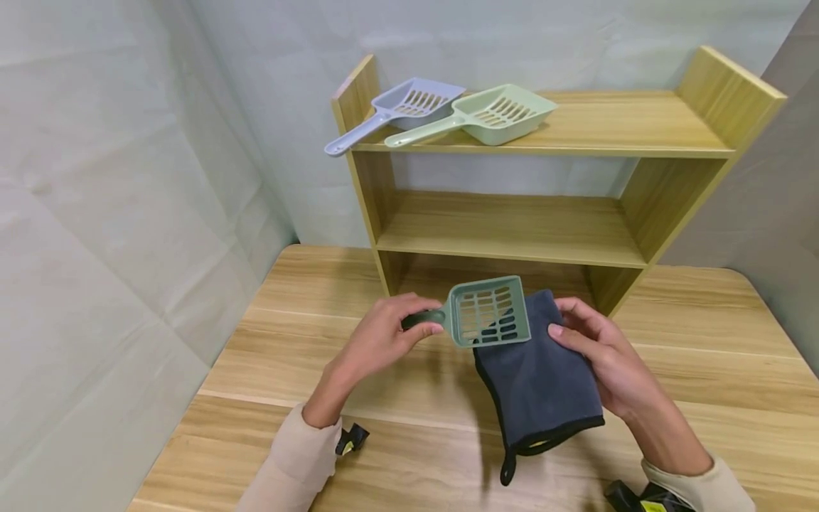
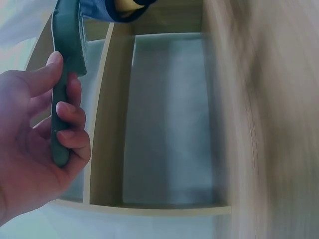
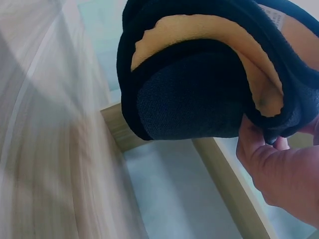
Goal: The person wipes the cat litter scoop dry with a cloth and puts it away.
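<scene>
My left hand [image 1: 377, 338] grips the handle of a dark green slotted litter scoop [image 1: 453, 316], with the thumb on top. In the left wrist view the fingers curl round its handle [image 2: 59, 107]. My right hand [image 1: 604, 359] pinches the side of a folded dark blue cloth [image 1: 540, 391] with black edging and a hanging loop. The right wrist view shows a tan-yellow inner side [image 3: 199, 27] of this cloth and a small white label. From the head view, the scoop's basket overlaps the cloth's upper left part; whether they touch, I cannot tell.
A wooden shelf unit [image 1: 512, 227] stands at the back of the wooden table [image 1: 288, 341]. On its top board lie a lavender scoop [image 1: 384, 112] and a pale green scoop [image 1: 463, 119], side by side, handles jutting past the front edge. Pale sheeting [image 1: 128, 213] hangs behind and at the left.
</scene>
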The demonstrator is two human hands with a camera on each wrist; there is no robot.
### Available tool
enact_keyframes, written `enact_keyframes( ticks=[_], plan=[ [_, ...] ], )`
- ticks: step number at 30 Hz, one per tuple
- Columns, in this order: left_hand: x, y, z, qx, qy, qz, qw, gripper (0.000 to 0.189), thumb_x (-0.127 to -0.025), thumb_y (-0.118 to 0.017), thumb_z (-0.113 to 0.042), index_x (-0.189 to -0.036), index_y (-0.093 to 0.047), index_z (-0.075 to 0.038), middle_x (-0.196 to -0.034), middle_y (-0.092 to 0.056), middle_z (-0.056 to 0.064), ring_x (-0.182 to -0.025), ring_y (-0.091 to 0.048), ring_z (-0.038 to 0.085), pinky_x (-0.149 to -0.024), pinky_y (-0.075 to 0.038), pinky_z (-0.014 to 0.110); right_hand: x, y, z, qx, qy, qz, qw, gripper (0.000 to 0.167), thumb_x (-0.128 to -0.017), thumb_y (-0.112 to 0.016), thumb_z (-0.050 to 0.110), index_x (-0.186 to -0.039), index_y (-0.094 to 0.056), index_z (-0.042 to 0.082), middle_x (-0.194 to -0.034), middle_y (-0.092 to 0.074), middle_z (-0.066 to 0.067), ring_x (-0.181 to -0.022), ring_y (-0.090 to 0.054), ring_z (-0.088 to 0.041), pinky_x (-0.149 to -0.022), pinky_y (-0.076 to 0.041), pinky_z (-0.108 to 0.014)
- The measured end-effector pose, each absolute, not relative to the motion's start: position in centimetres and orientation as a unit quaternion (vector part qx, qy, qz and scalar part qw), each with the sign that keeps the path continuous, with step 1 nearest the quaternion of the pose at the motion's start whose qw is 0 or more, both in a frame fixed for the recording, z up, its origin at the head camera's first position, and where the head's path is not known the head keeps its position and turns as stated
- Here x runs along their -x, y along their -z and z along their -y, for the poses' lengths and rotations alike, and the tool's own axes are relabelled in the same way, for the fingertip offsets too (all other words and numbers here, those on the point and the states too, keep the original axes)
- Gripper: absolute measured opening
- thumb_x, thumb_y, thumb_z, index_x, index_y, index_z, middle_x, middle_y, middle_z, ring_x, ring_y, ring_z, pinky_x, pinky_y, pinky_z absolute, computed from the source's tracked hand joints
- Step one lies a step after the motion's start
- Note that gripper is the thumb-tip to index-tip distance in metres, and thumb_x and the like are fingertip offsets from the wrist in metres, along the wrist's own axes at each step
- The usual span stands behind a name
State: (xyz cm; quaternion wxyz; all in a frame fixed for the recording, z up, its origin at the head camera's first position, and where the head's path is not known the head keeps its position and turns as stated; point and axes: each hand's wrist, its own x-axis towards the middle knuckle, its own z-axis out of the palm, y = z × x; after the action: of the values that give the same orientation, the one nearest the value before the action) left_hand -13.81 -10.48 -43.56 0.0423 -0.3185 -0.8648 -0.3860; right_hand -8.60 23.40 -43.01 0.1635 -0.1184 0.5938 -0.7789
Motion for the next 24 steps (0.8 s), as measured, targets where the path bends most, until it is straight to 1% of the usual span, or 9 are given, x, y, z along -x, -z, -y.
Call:
enact_keyframes(
  ticks=[3,7,10,14,16,19,24],
  plan=[
    [13.9,43.6,10.6,0.306,0.393,0.866,0.046,0.034,-0.097,-0.081,-0.018,-0.127,-0.077,-0.003,-0.121,-0.08,0.01,-0.113,-0.076,0.025,-0.1,-0.061,0.044,8.5,43.0,-23.3,0.127,0.783,-0.583,0.174,0.026,-0.112,-0.049,0.003,-0.129,-0.061,0.018,-0.113,-0.066,0.0,-0.092,-0.075,-0.015,-0.074,-0.065,-0.032],
    [14.0,43.6,10.4,0.303,0.4,0.863,0.062,0.034,-0.097,-0.08,-0.018,-0.127,-0.077,-0.004,-0.119,-0.08,0.01,-0.104,-0.077,0.022,-0.096,-0.062,0.043,8.5,43.3,-23.1,0.143,0.792,-0.561,0.192,0.027,-0.112,-0.047,0.001,-0.129,-0.061,0.016,-0.113,-0.068,0.001,-0.089,-0.077,-0.014,-0.071,-0.065,-0.031],
    [14.0,43.8,10.1,0.302,0.41,0.857,0.08,0.031,-0.096,-0.081,-0.017,-0.123,-0.078,-0.004,-0.111,-0.08,0.009,-0.091,-0.073,0.017,-0.086,-0.061,0.037,8.5,43.6,-22.7,0.155,0.797,-0.553,0.187,0.029,-0.111,-0.047,-0.002,-0.128,-0.062,0.016,-0.112,-0.07,0.003,-0.087,-0.077,-0.012,-0.069,-0.064,-0.028],
    [13.8,44.3,9.3,0.292,0.43,0.85,0.087,0.027,-0.095,-0.083,-0.016,-0.119,-0.079,-0.005,-0.102,-0.08,0.007,-0.08,-0.064,0.015,-0.073,-0.052,0.027,8.5,44.1,-22.1,0.161,0.798,-0.558,0.161,0.032,-0.109,-0.048,-0.006,-0.124,-0.064,0.017,-0.111,-0.072,0.005,-0.088,-0.075,-0.008,-0.07,-0.062,-0.024],
    [13.7,44.4,9.0,0.283,0.44,0.848,0.084,0.026,-0.095,-0.083,-0.016,-0.118,-0.08,-0.005,-0.101,-0.08,0.007,-0.078,-0.062,0.014,-0.07,-0.049,0.025,8.4,44.3,-21.8,0.158,0.795,-0.567,0.147,0.032,-0.108,-0.05,-0.007,-0.122,-0.065,0.017,-0.111,-0.072,0.006,-0.089,-0.073,-0.006,-0.071,-0.061,-0.023],
    [13.5,44.6,8.5,0.268,0.451,0.847,0.079,0.026,-0.094,-0.083,-0.016,-0.118,-0.08,-0.006,-0.104,-0.081,0.007,-0.08,-0.064,0.015,-0.07,-0.051,0.025,8.4,44.5,-21.2,0.151,0.79,-0.58,0.131,0.031,-0.106,-0.054,-0.008,-0.12,-0.064,0.017,-0.113,-0.071,0.006,-0.092,-0.07,-0.005,-0.073,-0.06,-0.021],
    [13.3,44.7,8.0,0.253,0.461,0.846,0.087,0.028,-0.094,-0.084,-0.017,-0.119,-0.08,-0.006,-0.106,-0.081,0.008,-0.083,-0.067,0.017,-0.071,-0.054,0.027,8.2,44.9,-20.4,0.136,0.78,-0.598,0.124,0.027,-0.105,-0.059,-0.007,-0.118,-0.061,0.017,-0.111,-0.066,0.007,-0.084,-0.064,-0.002,-0.068,-0.054,-0.018]
  ],
)
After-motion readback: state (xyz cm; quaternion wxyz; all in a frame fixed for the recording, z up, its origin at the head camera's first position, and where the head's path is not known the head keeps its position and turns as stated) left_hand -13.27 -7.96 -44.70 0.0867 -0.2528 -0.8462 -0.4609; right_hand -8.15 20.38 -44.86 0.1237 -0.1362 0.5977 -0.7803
